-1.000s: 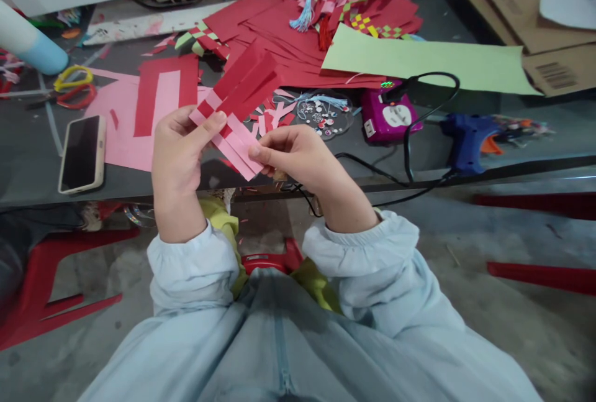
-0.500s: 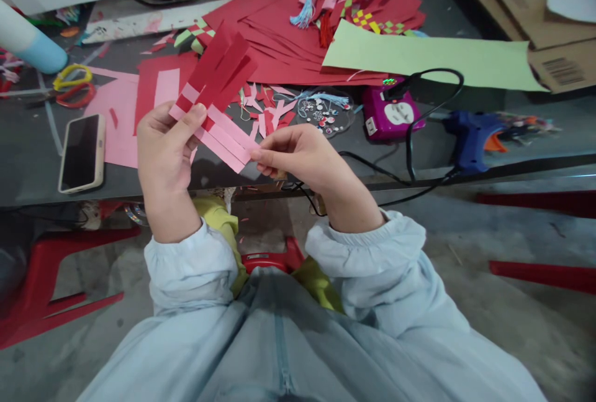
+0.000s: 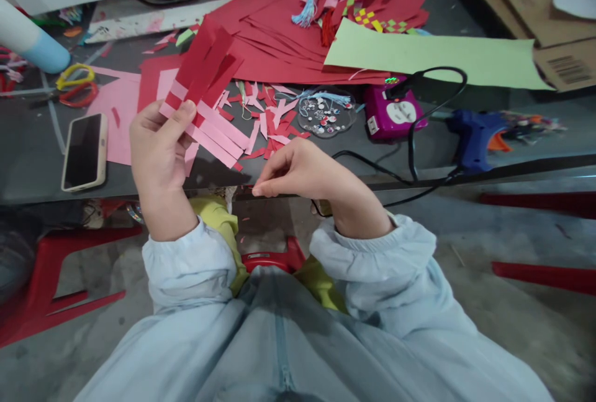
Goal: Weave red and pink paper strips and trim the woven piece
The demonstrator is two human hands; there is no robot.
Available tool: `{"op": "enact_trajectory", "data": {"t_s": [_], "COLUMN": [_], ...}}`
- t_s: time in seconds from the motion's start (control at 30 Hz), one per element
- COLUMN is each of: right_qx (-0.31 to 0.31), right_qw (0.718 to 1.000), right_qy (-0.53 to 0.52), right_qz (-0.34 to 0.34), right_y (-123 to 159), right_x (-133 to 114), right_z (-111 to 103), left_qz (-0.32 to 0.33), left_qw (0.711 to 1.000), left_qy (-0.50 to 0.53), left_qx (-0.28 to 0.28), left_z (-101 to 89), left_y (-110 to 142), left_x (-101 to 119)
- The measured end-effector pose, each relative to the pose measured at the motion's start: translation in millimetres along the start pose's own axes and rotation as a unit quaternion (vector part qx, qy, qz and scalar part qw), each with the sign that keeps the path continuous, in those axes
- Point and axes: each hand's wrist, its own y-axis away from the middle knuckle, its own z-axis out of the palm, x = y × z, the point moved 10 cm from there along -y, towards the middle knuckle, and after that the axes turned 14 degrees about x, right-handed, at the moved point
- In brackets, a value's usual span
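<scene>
My left hand (image 3: 161, 147) is closed, its thumb pressing on a weave of red and pink paper strips (image 3: 198, 94). The red strips slant up and away from the thumb, and the pink strips reach down to the right, crossing the red near the thumb. Just past the pink ends, by the table's front edge, is my right hand (image 3: 298, 169), apart from the weave. Its thumb and fingertips are pinched together; anything between them is too small to make out. Red and pink paper scraps (image 3: 265, 116) lie on the table behind it.
Left on the dark table are a phone (image 3: 84, 152), scissors (image 3: 77, 85) and pink paper (image 3: 116, 135). Red sheets (image 3: 274, 35) and a light green sheet (image 3: 428, 57) lie behind. To the right are a dish of beads (image 3: 326, 115), a purple power adapter (image 3: 393, 119) and a blue glue gun (image 3: 477, 141).
My right hand has let go of the pink strip ends and moved down slightly, towards the table edge. The left hand has shifted a little left with the weave.
</scene>
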Motion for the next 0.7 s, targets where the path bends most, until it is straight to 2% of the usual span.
{"op": "enact_trajectory", "data": {"t_s": [0.13,0.3,0.5,0.7], "right_qx": [-0.013,0.036,-0.042,-0.048], "right_qw": [0.991,0.946,0.942,0.927], "right_qy": [0.130,0.323,0.329,0.371], "right_qz": [0.002,0.002,-0.051,-0.029], "right_y": [8,15,26,30], "right_x": [2,5,8,12], "right_z": [5,-7,4,5], "left_qz": [-0.002,-0.014,-0.011,-0.018], "left_qw": [1.000,1.000,0.999,1.000], "left_qy": [0.000,-0.015,-0.035,-0.016], "left_qx": [0.004,0.010,0.012,0.014], "left_z": [-2.7,-5.1,-4.2,-3.8], "left_y": [-2,-2,-2,-3], "left_x": [2,0,-1,-5]}}
